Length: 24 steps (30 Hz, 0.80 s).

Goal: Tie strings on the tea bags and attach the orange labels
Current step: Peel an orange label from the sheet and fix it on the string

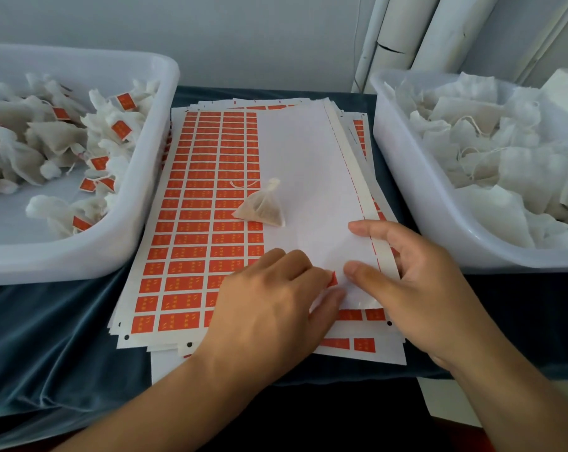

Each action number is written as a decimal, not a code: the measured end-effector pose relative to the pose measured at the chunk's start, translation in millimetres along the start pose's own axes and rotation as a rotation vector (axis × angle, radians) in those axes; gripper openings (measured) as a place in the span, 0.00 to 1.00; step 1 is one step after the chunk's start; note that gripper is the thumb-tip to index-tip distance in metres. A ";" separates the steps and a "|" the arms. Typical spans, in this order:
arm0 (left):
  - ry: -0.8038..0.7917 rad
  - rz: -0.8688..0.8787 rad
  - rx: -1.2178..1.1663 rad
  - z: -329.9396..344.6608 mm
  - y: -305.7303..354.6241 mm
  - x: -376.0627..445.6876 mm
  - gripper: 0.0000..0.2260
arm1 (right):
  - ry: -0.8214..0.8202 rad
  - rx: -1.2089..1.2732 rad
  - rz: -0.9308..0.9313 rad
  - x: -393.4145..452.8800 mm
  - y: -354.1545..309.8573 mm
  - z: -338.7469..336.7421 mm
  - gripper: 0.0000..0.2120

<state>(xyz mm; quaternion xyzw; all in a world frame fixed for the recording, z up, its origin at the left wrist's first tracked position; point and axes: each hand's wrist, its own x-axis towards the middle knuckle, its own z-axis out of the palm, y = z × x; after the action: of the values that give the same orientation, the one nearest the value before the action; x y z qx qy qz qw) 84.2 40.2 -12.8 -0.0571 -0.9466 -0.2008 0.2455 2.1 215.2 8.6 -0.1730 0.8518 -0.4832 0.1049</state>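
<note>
So two white plastic tubs are being used here, one on each side of a dark blue cloth [57, 337]. The left tub [152, 177] is being filled with finished tea bags [57, 138], the little white pouches already tied and carrying orange labels, piled loosely toward its back and middle. The right tub [406, 177] is being kept for the unlabelled bags [491, 151], a heap of plain white mesh with loose strings showing, no orange anywhere in there. Between the tubs a stack of label sheets [197, 203] is being spread out, the top sheet's left part still packed with rows of orange labels, its right part being shown as bare white backing [308, 164]. One single tea bag [261, 208] is being left lying on that top sheet, right at the edge where the orange rows meet the bare backing, its neck tied and a short string curling off to the left. A single orange label [332, 278] is being pinched at the fingertips of the left hand [269, 305], fingers curled in on it. The backing is being pressed down by the right hand [419, 288], fingers fairly straight and spread, gripping nothing.
</note>
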 end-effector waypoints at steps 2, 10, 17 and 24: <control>0.003 -0.005 0.006 1.3 0.8 -0.1 0.11 | 0.002 -0.014 0.001 0.0 -0.1 -0.3 0.20; -0.007 -0.017 -0.035 2.0 2.7 1.5 0.12 | -0.021 -0.060 0.010 0.9 -0.4 -2.9 0.20; 0.019 0.019 0.016 5.3 2.4 2.7 0.13 | -0.039 -0.085 0.020 1.3 1.3 -3.2 0.18; 0.035 0.033 0.033 9.1 0.3 4.6 0.14 | -0.073 -0.099 0.025 2.4 0.9 -4.1 0.18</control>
<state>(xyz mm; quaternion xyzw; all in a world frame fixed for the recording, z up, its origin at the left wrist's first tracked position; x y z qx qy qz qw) 76.2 44.3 -17.8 -0.0651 -0.9442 -0.1823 0.2664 -1.7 217.9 9.9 -0.1850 0.8724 -0.4324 0.1332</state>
